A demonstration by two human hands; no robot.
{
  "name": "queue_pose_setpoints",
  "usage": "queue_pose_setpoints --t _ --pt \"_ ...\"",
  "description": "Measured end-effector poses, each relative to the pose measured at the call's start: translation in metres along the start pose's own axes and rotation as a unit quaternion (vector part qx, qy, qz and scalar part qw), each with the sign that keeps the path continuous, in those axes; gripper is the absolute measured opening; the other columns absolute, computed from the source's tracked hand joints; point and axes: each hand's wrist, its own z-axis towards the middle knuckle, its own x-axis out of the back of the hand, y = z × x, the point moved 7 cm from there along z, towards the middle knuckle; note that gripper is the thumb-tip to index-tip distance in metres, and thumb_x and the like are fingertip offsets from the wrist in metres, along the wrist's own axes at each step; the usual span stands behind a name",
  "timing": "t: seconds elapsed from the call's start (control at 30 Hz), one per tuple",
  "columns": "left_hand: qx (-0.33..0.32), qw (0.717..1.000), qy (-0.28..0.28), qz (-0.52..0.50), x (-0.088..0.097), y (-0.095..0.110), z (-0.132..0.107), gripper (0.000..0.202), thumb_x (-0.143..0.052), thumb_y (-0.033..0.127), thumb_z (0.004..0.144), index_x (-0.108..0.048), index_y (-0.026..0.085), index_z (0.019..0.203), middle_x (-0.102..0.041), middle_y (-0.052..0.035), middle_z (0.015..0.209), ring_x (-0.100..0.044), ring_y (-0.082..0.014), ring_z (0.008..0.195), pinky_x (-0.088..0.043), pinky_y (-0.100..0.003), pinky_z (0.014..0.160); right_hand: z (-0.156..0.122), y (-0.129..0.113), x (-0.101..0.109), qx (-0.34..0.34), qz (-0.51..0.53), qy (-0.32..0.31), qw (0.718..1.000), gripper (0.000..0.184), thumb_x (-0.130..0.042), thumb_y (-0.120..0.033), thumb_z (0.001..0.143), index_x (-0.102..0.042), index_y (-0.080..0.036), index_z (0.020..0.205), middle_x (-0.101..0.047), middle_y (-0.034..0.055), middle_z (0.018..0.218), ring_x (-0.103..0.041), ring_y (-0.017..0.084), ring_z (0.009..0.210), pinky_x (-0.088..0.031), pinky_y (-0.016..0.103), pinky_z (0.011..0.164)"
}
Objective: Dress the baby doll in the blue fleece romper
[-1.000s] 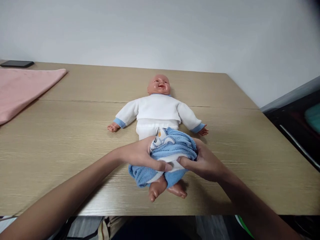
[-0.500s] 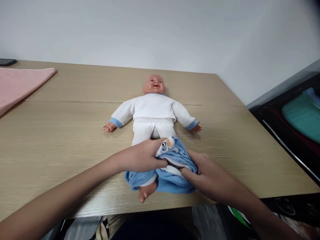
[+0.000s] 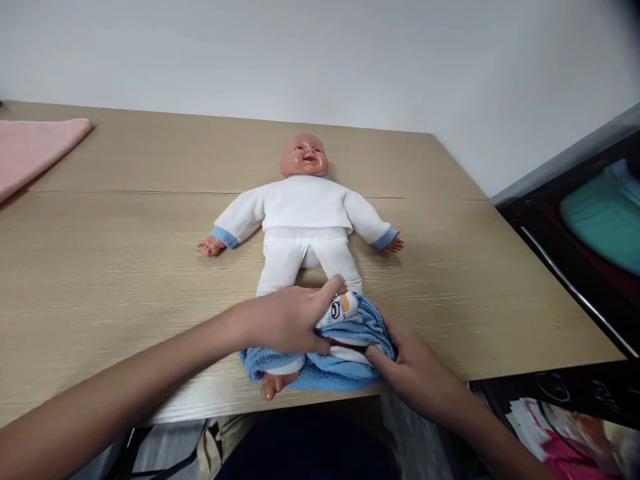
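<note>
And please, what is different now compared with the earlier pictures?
The left hand and right hand have moved the bunched blue terry trousers down the legs of the doll. More of its white leggings shows; one foot is still visible, the other is now hidden. Both hands keep their grip. The doll still lies face up on the table.

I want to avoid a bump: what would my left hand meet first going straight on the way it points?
Your left hand would first meet the blue pants it touches; past them, seemingly, the right hand, though depth is unclear.
</note>
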Motion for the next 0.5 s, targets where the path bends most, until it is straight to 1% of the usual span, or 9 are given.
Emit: queue_pose_setpoints --t 0.07,0.13,0.17,0.23,0.3,0.37,0.43,0.5 --pt "-0.009 0.999 0.001 -0.036 0.000 -0.001 0.001 0.061 -0.077 0.030 0.085 -0.042 0.025 0.135 -0.071 -0.0072 0.113 -0.072 -0.0319 0.100 -0.047 -0.034 0.077 -0.003 0.009 -0.005 -0.008 0.037 0.006 0.999 0.061 -0.061 -0.032 0.091 -0.064 -0.023 0.152 -0.074 0.0126 0.147 -0.066 0.037 0.142 -0.054 0.054 0.119" --pt "-0.024 0.996 0.015 -0.083 0.003 -0.002 0.001 0.061 -0.078 0.026 0.083 -0.041 0.026 0.132 -0.069 -0.0060 0.118 -0.071 -0.0292 0.103 -0.049 -0.035 0.083 -0.007 0.019 -0.009 -0.014 0.082 0.021 0.996 0.065 -0.066 -0.033 0.088 -0.062 -0.022 0.152 -0.074 0.0124 0.146 -0.068 0.036 0.140 -0.055 0.052 0.119" --pt "-0.030 0.994 0.027 -0.105 0.005 -0.003 0.002 0.061 -0.079 0.024 0.082 -0.042 0.026 0.131 -0.067 -0.0057 0.120 -0.070 -0.0283 0.104 -0.050 -0.035 0.086 -0.008 0.023 -0.011 -0.015 0.104 0.032 0.994 0.065 -0.067 -0.033 0.087 -0.061 -0.022 0.151 -0.075 0.0118 0.143 -0.070 0.035 0.137 -0.056 0.051 0.118" --pt "-0.043 0.988 0.045 -0.140 0.010 -0.004 0.002 0.061 -0.080 0.024 0.080 -0.043 0.025 0.129 -0.065 -0.0051 0.120 -0.069 -0.0274 0.105 -0.051 -0.037 0.089 -0.011 0.030 -0.014 0.000 0.134 0.054 0.990 0.058 -0.070 -0.029 0.087 -0.063 -0.024 0.144 -0.077 0.0087 0.133 -0.073 0.032 0.128 -0.059 0.046 0.112" --pt "-0.062 0.982 0.050 -0.171 0.012 -0.003 0.002 0.062 -0.082 0.024 0.078 -0.045 0.024 0.128 -0.064 -0.0048 0.120 -0.068 -0.0275 0.107 -0.052 -0.038 0.092 -0.013 0.029 -0.017 0.034 0.144 0.062 0.987 0.048 -0.071 -0.022 0.088 -0.064 -0.027 0.135 -0.076 0.0042 0.121 -0.074 0.027 0.115 -0.060 0.040 0.103" --pt "-0.084 0.976 0.056 -0.193 0.015 -0.001 0.002 0.061 -0.082 0.024 0.078 -0.046 0.023 0.128 -0.063 -0.0056 0.123 -0.068 -0.0279 0.111 -0.054 -0.039 0.095 -0.014 0.025 -0.018 0.074 0.141 0.067 0.985 0.042 -0.073 -0.016 0.089 -0.063 -0.029 0.127 -0.071 0.0011 0.114 -0.072 0.024 0.106 -0.059 0.036 0.097" --pt "-0.098 0.971 0.070 -0.206 0.017 0.000 0.001 0.061 -0.082 0.023 0.078 -0.047 0.023 0.128 -0.063 -0.0067 0.127 -0.067 -0.0281 0.115 -0.055 -0.040 0.097 -0.014 0.017 -0.014 0.121 0.135 0.078 0.980 0.039 -0.076 -0.015 0.089 -0.063 -0.030 0.122 -0.067 0.0003 0.115 -0.070 0.022 0.103 -0.058 0.035 0.094" --pt "-0.104 0.966 0.084 -0.223 0.018 -0.001 0.000 0.061 -0.082 0.022 0.078 -0.048 0.024 0.129 -0.065 -0.0069 0.129 -0.068 -0.0277 0.116 -0.056 -0.040 0.098 -0.014 0.008 -0.007 0.175 0.110 0.095 0.974 0.037 -0.078 -0.014 0.090 -0.063 -0.031 0.120 -0.064 0.0008 0.117 -0.069 0.021 0.103 -0.058 0.034 0.092"
